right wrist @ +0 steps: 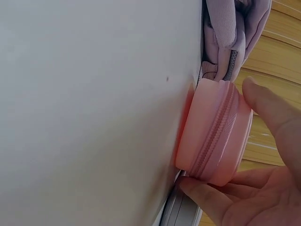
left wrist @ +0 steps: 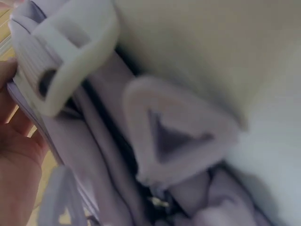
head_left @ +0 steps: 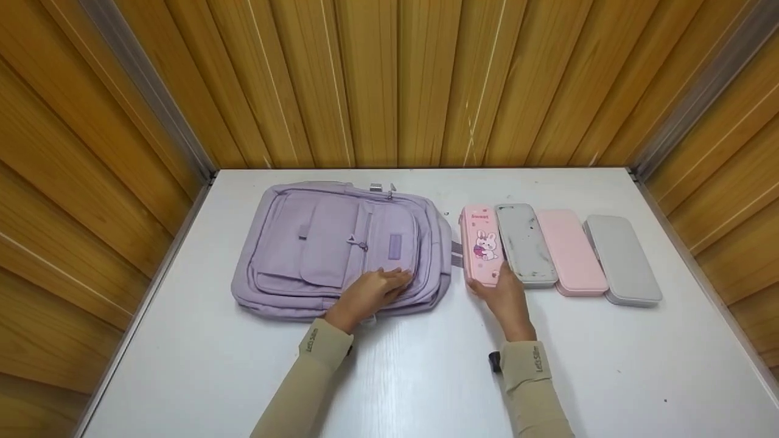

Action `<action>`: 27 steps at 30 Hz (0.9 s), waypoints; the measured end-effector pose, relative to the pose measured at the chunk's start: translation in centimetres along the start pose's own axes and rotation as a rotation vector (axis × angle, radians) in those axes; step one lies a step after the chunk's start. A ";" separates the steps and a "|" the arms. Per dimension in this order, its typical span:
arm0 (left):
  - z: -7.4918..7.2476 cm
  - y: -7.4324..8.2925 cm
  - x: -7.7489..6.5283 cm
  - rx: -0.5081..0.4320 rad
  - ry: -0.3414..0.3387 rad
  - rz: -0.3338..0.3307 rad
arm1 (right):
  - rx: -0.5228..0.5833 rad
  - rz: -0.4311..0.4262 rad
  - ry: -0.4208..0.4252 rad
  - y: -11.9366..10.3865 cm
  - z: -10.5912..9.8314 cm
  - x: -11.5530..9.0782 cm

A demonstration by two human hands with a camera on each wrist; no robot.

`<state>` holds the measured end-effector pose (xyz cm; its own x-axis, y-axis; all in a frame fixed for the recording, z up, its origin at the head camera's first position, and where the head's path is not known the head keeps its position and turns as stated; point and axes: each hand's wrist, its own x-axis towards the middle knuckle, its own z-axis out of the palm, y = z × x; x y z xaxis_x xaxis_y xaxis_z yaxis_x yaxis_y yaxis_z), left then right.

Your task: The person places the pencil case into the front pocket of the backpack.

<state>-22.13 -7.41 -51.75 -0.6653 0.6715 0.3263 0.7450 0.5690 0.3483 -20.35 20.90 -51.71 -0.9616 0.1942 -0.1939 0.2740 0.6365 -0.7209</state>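
Observation:
A lilac backpack (head_left: pixel 331 240) lies flat with its zipped front pockets facing up. My left hand (head_left: pixel 374 292) rests on the lower right of its front, fingers extended over the fabric. In the left wrist view, blurred plastic buckles (left wrist: pixel 183 132) fill the middle, with part of that hand (left wrist: pixel 19 165) at the left edge. With my right hand (head_left: pixel 502 301) I grip the near end of a pink rabbit-print pencil case (head_left: pixel 481 234). The right wrist view shows the thumb and fingers on opposite sides of its zipped end (right wrist: pixel 214 129).
Right of the rabbit case, a smudged grey case (head_left: pixel 526 246), a plain pink case (head_left: pixel 572 252) and a light grey case (head_left: pixel 624 258) lie in a row. They share the white table (head_left: pixel 420 377) with the backpack. Wood-look panels (head_left: pixel 420 79) stand behind and at both sides.

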 end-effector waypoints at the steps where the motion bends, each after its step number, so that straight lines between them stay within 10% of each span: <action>1: 0.0 0.1 0.0 -0.018 0.012 -0.010 | 0.001 0.000 0.002 0.0 0.0 0.0; 19: -0.1 0.5 0.1 -0.439 0.448 -0.232 | -0.042 -0.089 0.145 0.4 -0.2 -0.1; 27: -3.1 2.4 0.4 -0.706 0.608 -0.363 | -0.055 -0.148 0.269 0.4 -0.1 -0.1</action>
<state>-20.78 -7.23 -48.07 -0.9054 0.0438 0.4223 0.4240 0.1468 0.8937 -20.12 21.24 -51.94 -0.9542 0.2825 0.0987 0.1390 0.7105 -0.6899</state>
